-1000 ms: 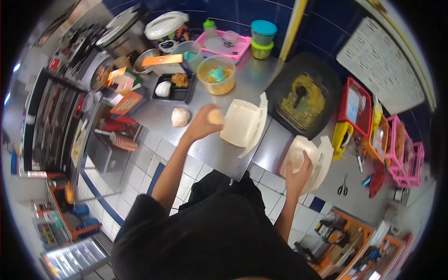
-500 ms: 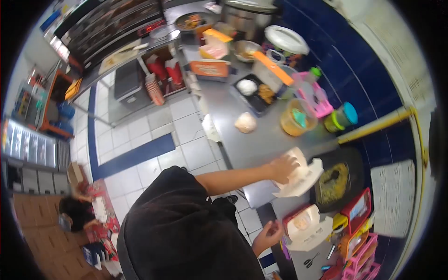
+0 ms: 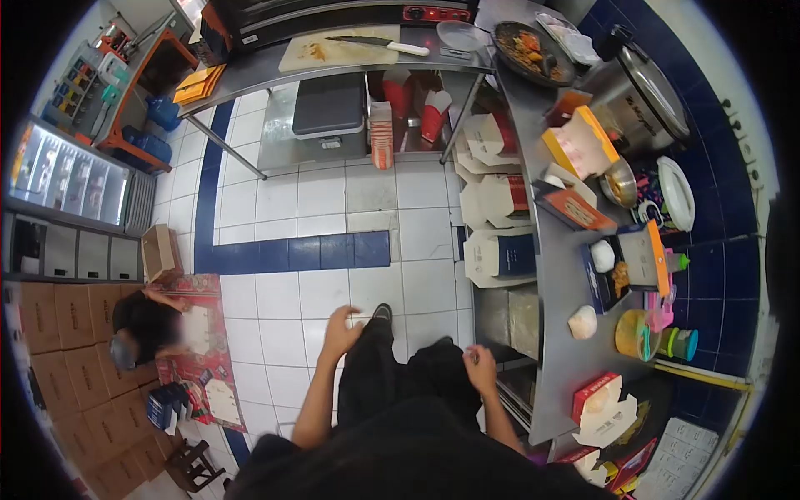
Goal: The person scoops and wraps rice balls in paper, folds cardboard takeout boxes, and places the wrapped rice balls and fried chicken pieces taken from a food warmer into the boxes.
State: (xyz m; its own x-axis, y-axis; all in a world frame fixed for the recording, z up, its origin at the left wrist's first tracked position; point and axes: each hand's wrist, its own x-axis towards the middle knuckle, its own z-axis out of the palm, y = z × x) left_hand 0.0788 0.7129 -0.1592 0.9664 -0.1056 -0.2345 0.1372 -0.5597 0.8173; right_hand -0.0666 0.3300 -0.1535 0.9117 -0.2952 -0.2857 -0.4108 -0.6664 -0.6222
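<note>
My left hand (image 3: 340,333) hangs over the tiled floor, fingers apart and holding nothing. Lower right of it, beside the steel table (image 3: 554,350), my right hand (image 3: 481,368) has its fingers curled in; whatever they may hold is too small to tell. Nearest on the table is a red and white carton (image 3: 597,400) with its lid folded open and pale food inside. A second open carton (image 3: 587,462) is partly cut off below it. Further up sit a wrapped white ball (image 3: 582,322), a tub of orange food (image 3: 635,335) and a black tray (image 3: 602,287) with a white ball and brown pieces.
A back counter holds a cutting board (image 3: 337,50) and a knife (image 3: 383,44). Open cartons (image 3: 500,254) stand along the table's left side. At the left, another person (image 3: 146,325) is by a red patterned cloth (image 3: 225,367), near stacked brown boxes (image 3: 75,367) and a stool (image 3: 192,467).
The view has swung left, away from the tabletop. My left hand has come off the carton and both hands are now away from the table. The round item earlier in my left hand is gone from it.
</note>
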